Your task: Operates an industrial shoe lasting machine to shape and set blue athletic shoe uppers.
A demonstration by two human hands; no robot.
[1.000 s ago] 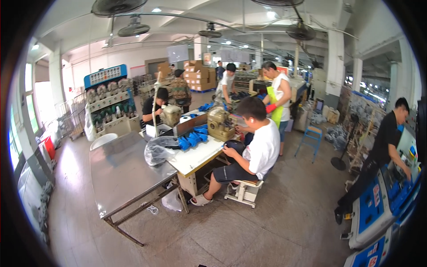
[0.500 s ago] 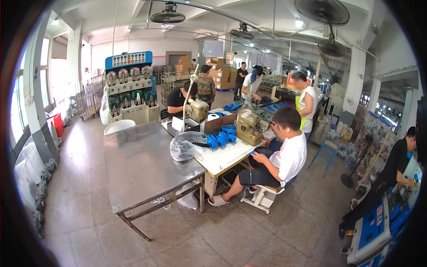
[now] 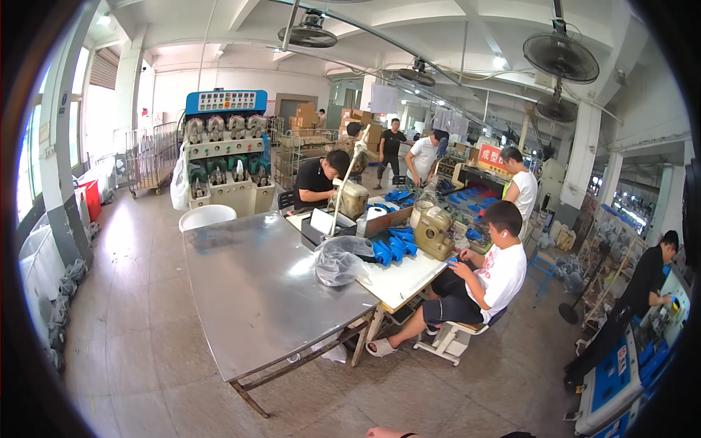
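Note:
A sliver of bare skin (image 3: 385, 433) shows at the lower edge with something black beside it. It seems to be part of my arm, but no fingers show and I cannot tell which side it belongs to. Nearest ahead stands a bare metal-topped table (image 3: 270, 299). A clear plastic bag (image 3: 339, 261) lies at its right edge, against a white worktable (image 3: 398, 281). Several blue shoe-upper-like pieces (image 3: 394, 248) are heaped there beside a beige machine (image 3: 434, 232). A seated person in a white shirt (image 3: 502, 277) holds a small blue piece (image 3: 453, 263).
Tiled floor (image 3: 146, 343) runs along the left. A blue-topped machine (image 3: 226, 142) and a white tub (image 3: 207, 216) stand behind the metal table. A person in black (image 3: 642, 281) works at a blue-and-white machine (image 3: 610, 376) on the right. A blue stool (image 3: 541, 270) stands farther back.
The view has shifted, so the tables and seated person appear farther right and lower. The seated person's head and hands have changed position. More skin shows at the lower edge.

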